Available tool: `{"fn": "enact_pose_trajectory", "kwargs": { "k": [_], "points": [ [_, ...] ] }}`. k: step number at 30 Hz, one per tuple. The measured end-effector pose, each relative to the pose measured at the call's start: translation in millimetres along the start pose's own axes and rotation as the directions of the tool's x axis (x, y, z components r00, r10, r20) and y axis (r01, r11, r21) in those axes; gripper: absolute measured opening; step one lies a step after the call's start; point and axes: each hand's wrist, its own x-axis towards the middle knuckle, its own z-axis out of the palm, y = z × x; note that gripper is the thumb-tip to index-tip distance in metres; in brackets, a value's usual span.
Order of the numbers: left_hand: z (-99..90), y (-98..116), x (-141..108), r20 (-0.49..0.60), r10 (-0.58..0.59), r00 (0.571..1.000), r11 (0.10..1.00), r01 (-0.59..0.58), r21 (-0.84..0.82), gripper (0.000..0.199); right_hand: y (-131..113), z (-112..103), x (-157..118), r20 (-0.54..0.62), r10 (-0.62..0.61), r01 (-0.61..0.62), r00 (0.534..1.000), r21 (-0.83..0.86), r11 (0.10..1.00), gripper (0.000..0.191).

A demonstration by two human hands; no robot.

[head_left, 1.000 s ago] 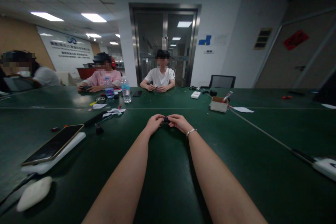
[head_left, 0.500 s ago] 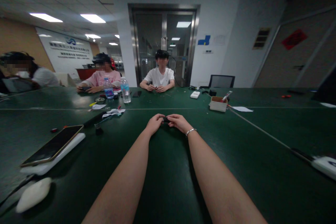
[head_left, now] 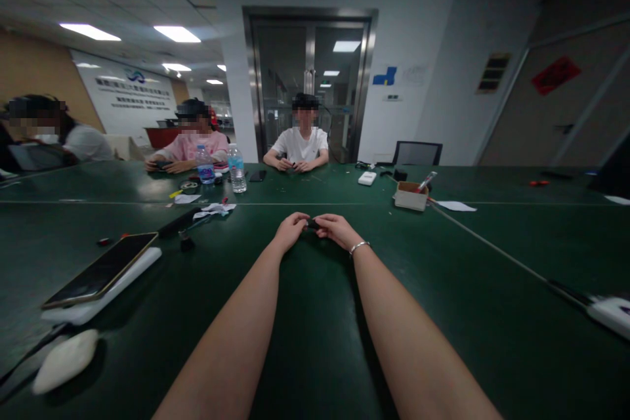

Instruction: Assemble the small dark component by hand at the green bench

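Both my hands meet over the middle of the green table (head_left: 315, 315), with a small black object (head_left: 312, 224) between their fingertips. My left hand (head_left: 291, 232) pinches its left end, and my right hand (head_left: 336, 230), with a silver bracelet (head_left: 359, 247) at the wrist, pinches the right end. The object is too small to identify, and the fingers cover part of it.
A phone (head_left: 103, 269) on a white box and a pale mouse-like object (head_left: 67, 361) lie at the left. Two bottles (head_left: 237, 170) and an open carton (head_left: 411, 198) stand farther back. Three people sit across the table, one (head_left: 300, 144) straight ahead.
The view has shifted very slightly. My hands stay together at nearly the same spot, and a little more of the black object shows between my fingers.
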Motion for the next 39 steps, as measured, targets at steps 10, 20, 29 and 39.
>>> {"fn": "enact_pose_trajectory", "kwargs": {
  "k": [10,20,29,39],
  "points": [
    [-8.2,11.4,-9.1,0.030,-0.006,1.000,0.987,0.010,-0.161,0.039,-1.2,2.2,0.5,-0.013,-0.003,0.002,1.000,-0.039,0.999,0.012],
    [-8.9,11.0,-7.2,0.003,-0.075,0.997,0.957,0.072,-0.281,0.041,-7.2,-1.5,-6.1,0.060,-0.071,0.070,0.996,0.017,0.997,0.059],
    [-8.0,17.3,-11.2,0.010,-0.073,0.997,0.964,0.073,-0.255,0.036,-7.1,1.7,-3.4,0.055,-0.075,0.079,0.996,-0.075,0.994,0.057],
    [-7.6,10.7,-7.9,-0.002,-0.064,0.998,0.963,0.061,-0.261,0.037,-8.0,1.2,-4.2,0.095,-0.051,0.056,0.994,-0.043,0.998,0.048]
  ]
}}
